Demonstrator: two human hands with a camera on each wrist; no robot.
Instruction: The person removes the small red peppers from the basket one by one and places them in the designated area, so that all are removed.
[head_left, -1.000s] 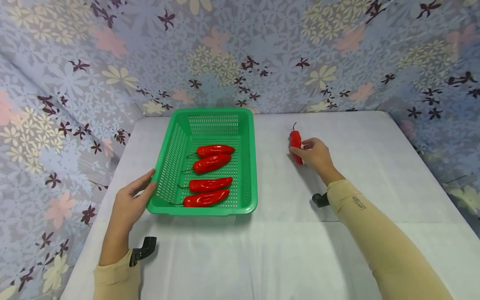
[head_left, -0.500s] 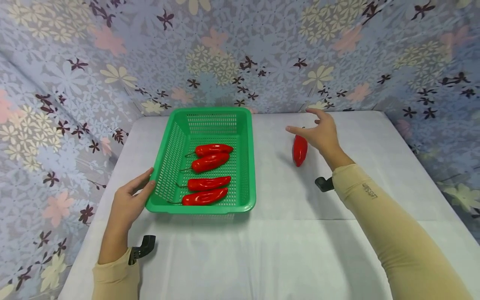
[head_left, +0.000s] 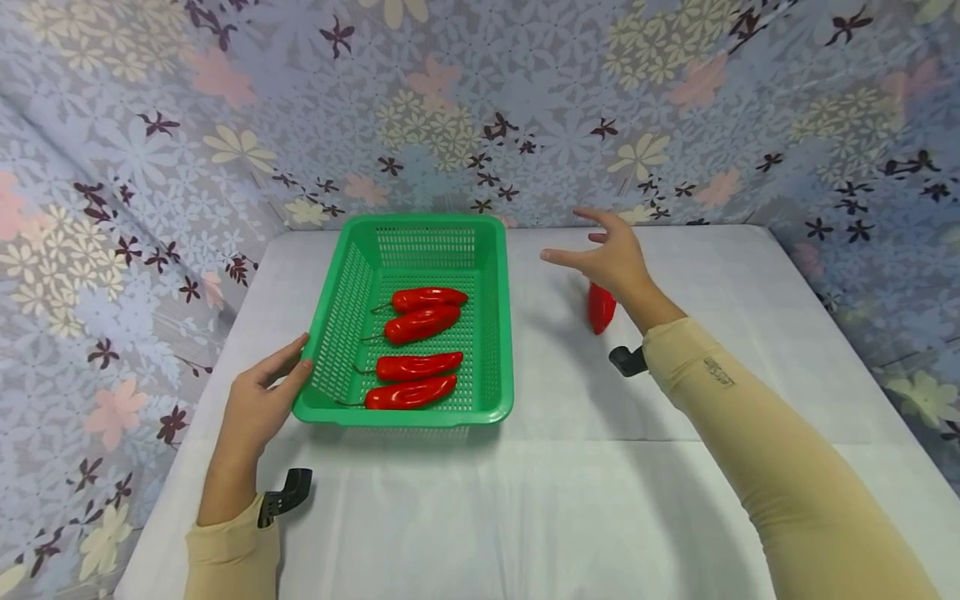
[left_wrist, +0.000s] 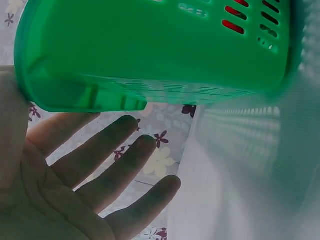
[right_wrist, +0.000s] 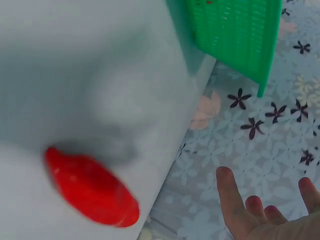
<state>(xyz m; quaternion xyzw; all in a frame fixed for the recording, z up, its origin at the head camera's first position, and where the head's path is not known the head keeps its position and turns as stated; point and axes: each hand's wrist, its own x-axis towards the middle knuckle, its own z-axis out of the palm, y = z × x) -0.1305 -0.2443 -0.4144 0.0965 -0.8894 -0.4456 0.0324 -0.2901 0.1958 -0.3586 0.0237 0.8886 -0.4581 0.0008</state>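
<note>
My left hand point(head_left: 257, 406) rests at the left rim of the green plastic basket point(head_left: 506, 333). In the left wrist view its fingers point(left_wrist: 117, 182) are spread and fairly straight below the basket's outer wall point(left_wrist: 150, 50). Several red chili peppers lie inside, among them a front one point(head_left: 410, 392) and a back one point(head_left: 429, 298). To the right of the basket my right hand point(head_left: 615, 257) hovers over the table, thumb and fingers spread, holding nothing. Under it lies a single red chili pepper point(head_left: 602, 309), partly hidden by the hand in the head view; its body point(right_wrist: 92, 189) shows in the right wrist view.
A white cloth covers the table point(head_left: 480, 517). Flower-patterned fabric point(head_left: 540, 108) hangs behind it and along both sides. Each wrist carries a black camera mount, such as the right one point(head_left: 627, 361).
The right hand has let go of the single pepper, lifted away with fingers spread, then shifted left toward the basket. The pepper stays on the table. My left hand has kept its place.
</note>
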